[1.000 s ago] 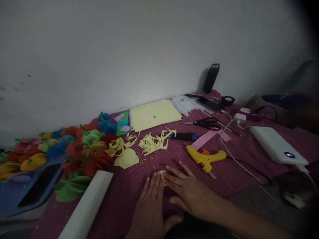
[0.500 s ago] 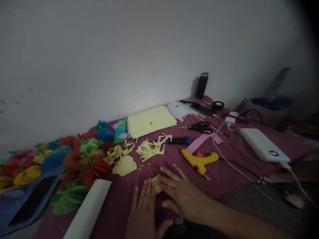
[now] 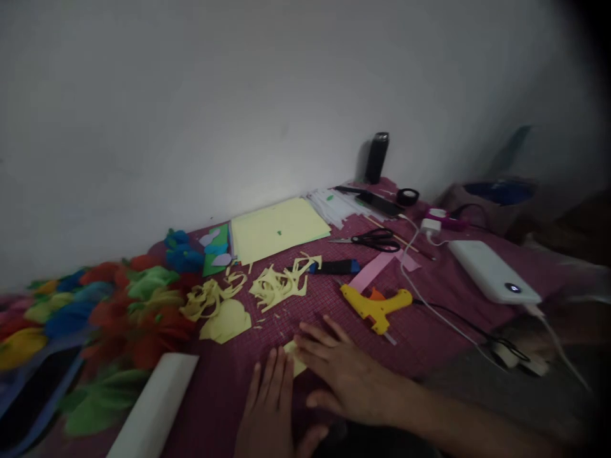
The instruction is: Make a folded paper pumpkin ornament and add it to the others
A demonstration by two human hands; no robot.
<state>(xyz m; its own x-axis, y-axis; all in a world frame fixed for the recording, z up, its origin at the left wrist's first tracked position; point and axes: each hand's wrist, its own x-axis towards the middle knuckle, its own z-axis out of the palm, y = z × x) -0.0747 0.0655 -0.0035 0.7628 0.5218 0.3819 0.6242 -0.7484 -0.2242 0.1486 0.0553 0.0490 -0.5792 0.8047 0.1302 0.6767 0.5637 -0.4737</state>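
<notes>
We look down past two bare hands at a counter (image 3: pixel 214 394) covered in dark red checked cloth (image 3: pixel 319 305). The left hand (image 3: pixel 270 407) lies palm down with its fingers straight and close together; the right hand (image 3: pixel 353 378) is flat too, its fingers spread and thumb held apart. Neither is gripping anything. Between their fingertips, at the near edge of the counter, is a small piece of yellow paper (image 3: pixel 298 366), which both hands seem to be pressing down; they cover most of it, so we cannot tell its full shape or whether it is folded. Just beyond lie curly yellow scraps (image 3: pixel 279 286) and, beside them, a rounded yellow cutout (image 3: pixel 230 320), so we judge that some cutting is done. To the left, a heap of colourful paper flowers (image 3: pixel 157 327) looks finished, while the yellow piece is not yet in any such form. A stack of pale yellow sheets (image 3: pixel 281 226) near the wall (image 3: pixel 238 95) appears largely uncut. To the right, scissors (image 3: pixel 379 240) and a yellow glue gun (image 3: pixel 377 308) lie on the cloth, both out of the hands, and we see no glue on the part of the paper that shows.
</notes>
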